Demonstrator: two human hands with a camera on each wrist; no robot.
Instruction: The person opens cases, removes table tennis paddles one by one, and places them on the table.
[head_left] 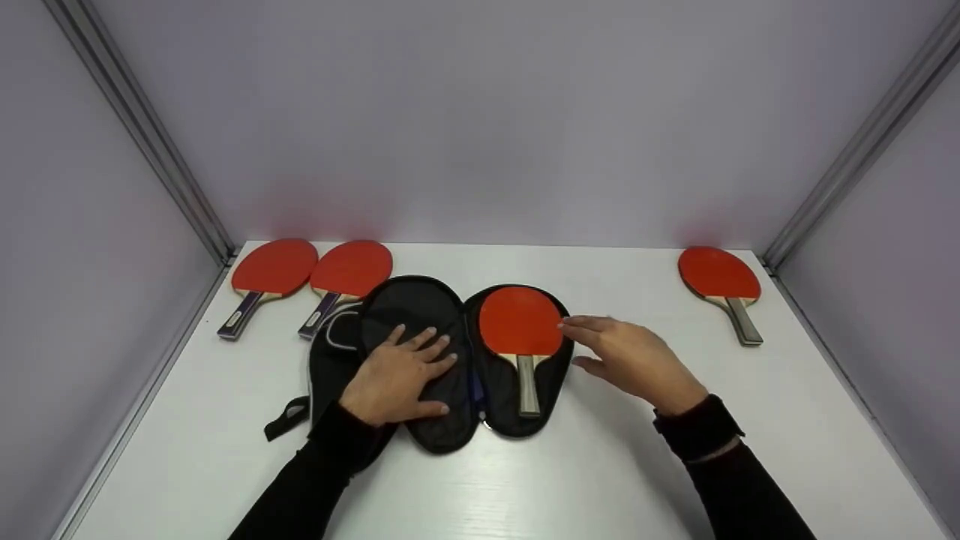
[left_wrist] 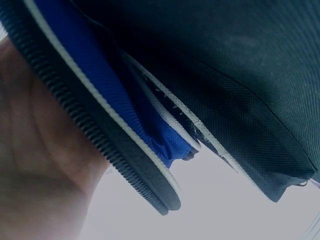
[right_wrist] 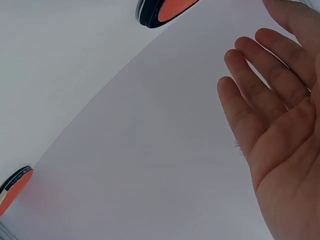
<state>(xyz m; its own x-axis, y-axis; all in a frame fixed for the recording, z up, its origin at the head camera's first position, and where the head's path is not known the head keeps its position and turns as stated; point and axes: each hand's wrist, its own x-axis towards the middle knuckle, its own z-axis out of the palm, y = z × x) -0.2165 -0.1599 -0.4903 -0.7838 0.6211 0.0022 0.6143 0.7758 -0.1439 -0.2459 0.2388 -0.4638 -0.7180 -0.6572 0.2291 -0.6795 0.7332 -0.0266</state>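
My left hand (head_left: 397, 375) flat, fingers spread, pressing the open black paddle case (head_left: 442, 360) at the table's middle, red paddle (head_left: 521, 330) lying in its right half, my right hand (head_left: 634, 360) loose and holding nothing, fingertips at the paddle's edge, three more paddles behind.

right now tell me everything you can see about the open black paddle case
The paddle case is a black, woven-looking fabric clamshell lying unzipped and spread flat near the middle of the white table. The left hand rests flat on its left half. Its right half cradles a red-faced paddle, handle toward the person. The left wrist view shows zipper teeth, white piping and blue lining. A black strap trails off its left side. The right hand hovers by its right edge.
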